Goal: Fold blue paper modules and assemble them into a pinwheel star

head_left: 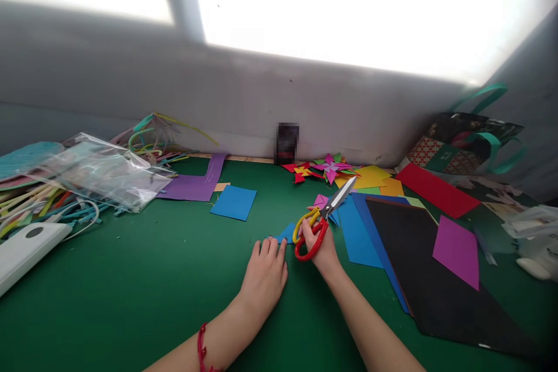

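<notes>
My right hand (321,249) is closed on a pair of scissors (328,212) with one yellow and one red handle loop; the blades point up and to the right. Below the scissors, a small folded blue paper (286,233) lies on the green table. My left hand (267,264) rests flat with fingers stretched out, their tips on the near edge of that folded paper. A blue paper square (234,203) lies farther off to the left. Just beyond the scissors is a pink folded paper piece (321,201).
Folded paper flowers (330,168) lie by the wall. Coloured sheets and a black sheet (436,267) cover the right side, near a patterned bag (462,145). At left are purple paper (187,187), a clear plastic bag (126,171), coloured strips and a white device (32,247).
</notes>
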A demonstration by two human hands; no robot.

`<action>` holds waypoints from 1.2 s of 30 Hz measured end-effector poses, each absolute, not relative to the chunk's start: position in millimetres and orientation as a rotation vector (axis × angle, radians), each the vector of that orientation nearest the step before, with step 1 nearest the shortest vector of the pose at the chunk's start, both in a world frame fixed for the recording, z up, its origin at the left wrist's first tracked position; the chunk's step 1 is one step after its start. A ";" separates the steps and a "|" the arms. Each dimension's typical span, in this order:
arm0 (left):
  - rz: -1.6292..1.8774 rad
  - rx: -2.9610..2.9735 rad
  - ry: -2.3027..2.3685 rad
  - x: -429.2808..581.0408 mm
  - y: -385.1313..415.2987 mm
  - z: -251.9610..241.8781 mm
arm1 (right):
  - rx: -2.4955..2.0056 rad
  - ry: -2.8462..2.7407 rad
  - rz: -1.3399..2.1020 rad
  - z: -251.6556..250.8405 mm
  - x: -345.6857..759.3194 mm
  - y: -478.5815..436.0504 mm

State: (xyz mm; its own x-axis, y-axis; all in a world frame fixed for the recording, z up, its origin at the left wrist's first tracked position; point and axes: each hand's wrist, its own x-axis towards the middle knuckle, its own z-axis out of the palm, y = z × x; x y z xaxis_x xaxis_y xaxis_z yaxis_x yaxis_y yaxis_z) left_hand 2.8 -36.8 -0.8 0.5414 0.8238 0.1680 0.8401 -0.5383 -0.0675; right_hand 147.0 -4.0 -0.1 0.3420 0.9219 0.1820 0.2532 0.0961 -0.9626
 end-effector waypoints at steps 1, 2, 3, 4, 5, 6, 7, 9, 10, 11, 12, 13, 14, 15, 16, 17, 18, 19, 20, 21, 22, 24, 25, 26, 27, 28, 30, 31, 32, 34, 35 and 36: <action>-0.168 -2.652 -1.432 2.6 -36.1 0.2 | -1.434 -1.164 0.709 -2.3 145.9 -1.8; -0.164 -2.668 -1.437 2.6 -35.5 1.2 | -1.442 -1.181 0.717 -3.6 145.5 0.1; -0.154 -2.681 -1.442 2.7 -34.9 2.1 | -1.446 -1.200 0.728 -4.3 145.6 1.5; -0.142 -2.689 -1.451 3.0 -34.5 2.8 | -1.444 -1.221 0.742 -4.4 146.0 2.4; -0.127 -2.691 -1.461 3.5 -34.4 3.2 | -1.439 -1.241 0.755 -4.2 146.5 2.6; -0.112 -2.690 -1.470 4.2 -34.5 3.4 | -1.435 -1.255 0.766 -4.1 146.7 2.1; -0.097 -2.688 -1.477 4.8 -34.8 3.4 | -1.430 -1.265 0.778 -4.2 146.7 1.1; -0.073 -2.691 -1.479 6.1 -35.5 3.4 | -1.422 -1.267 0.798 -5.1 145.7 -2.2; -0.065 -2.696 -1.475 6.5 -35.7 3.6 | -1.414 -1.264 0.813 -5.8 144.8 -4.0; -0.058 -2.701 -1.473 6.8 -35.9 3.9 | -1.405 -1.257 0.826 -6.5 143.9 -5.8; -0.054 -2.704 -1.472 6.9 -35.9 4.3 | -1.393 -1.249 0.842 -6.9 143.1 -7.3; -0.054 -2.705 -1.472 6.9 -35.8 4.8 | -1.384 -1.241 0.857 -7.0 142.7 -8.5; -0.054 -2.705 -1.475 6.8 -35.7 5.2 | -1.377 -1.232 0.869 -6.8 142.7 -9.4; -0.054 -2.703 -1.477 6.7 -35.6 5.5 | -1.375 -1.227 0.878 -6.3 143.3 -10.0; -0.055 -2.699 -1.478 6.6 -35.5 5.5 | -1.377 -1.223 0.879 -5.5 144.5 -10.4; -0.059 -2.695 -1.478 6.5 -35.6 5.2 | -1.382 -1.222 0.873 -4.5 146.4 -10.7; -0.062 -2.691 -1.474 6.3 -35.7 4.7 | -1.385 -1.221 0.862 -3.4 148.8 -11.0; -0.065 -2.685 -1.471 6.2 -35.9 4.0 | -1.388 -1.218 0.849 -2.2 151.7 -11.4; -0.069 -2.679 -1.468 6.0 -36.2 3.2 | -1.389 -1.217 0.838 -1.1 155.0 -11.8; -0.071 -2.674 -1.465 5.9 -36.4 2.4 | -1.390 -1.213 0.827 -0.1 158.6 -12.4; -0.071 -2.670 -1.463 5.7 -36.5 1.6 | -1.397 -1.214 0.819 0.7 162.6 -13.2; -0.068 -2.664 -1.460 5.4 -36.5 0.6 | -1.415 -1.211 0.805 1.4 171.5 -14.9; -0.067 -2.661 -1.458 5.2 -36.3 0.4 | -1.420 -1.199 0.801 1.1 176.6 -15.8; -0.065 -2.657 -1.456 5.1 -36.0 0.5 | -1.424 -1.184 0.800 0.6 182.2 -16.5; -0.063 -2.653 -1.454 4.9 -35.8 0.9 | -1.430 -1.170 0.798 -0.2 188.3 -17.2; -0.059 -2.651 -1.451 4.7 -35.6 1.5 | -1.445 -1.157 0.791 -1.2 194.7 -17.6; -0.050 -2.651 -1.445 4.4 -35.4 3.0 | -1.480 -1.138 0.762 -2.7 207.3 -17.9; -0.047 -2.652 -1.442 4.3 -35.6 3.8 | -1.494 -1.128 0.749 -3.1 212.8 -17.9; -0.045 -2.652 -1.440 4.2 -35.9 4.3 | -1.500 -1.115 0.747 -3.0 217.2 -18.0; -0.052 -2.645 -1.437 4.4 -36.4 4.2 | -1.488 -1.091 0.750 -1.6 221.5 -18.6; -0.064 -2.638 -1.433 4.5 -36.6 3.6 | -1.473 -1.073 0.756 -0.5 221.5 -19.2; -0.085 -2.632 -1.428 4.6 -36.6 2.7 | -1.457 -1.054 0.762 0.7 220.3 -20.1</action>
State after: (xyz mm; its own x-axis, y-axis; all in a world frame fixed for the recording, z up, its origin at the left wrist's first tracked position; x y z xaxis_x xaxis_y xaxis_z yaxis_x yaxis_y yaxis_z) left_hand 4.6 -36.6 2.7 0.5464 0.8290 0.1189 0.8373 -0.5374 -0.1009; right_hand 220.3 -20.1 0.7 0.3908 0.9149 0.1010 0.1910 0.0267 -0.9812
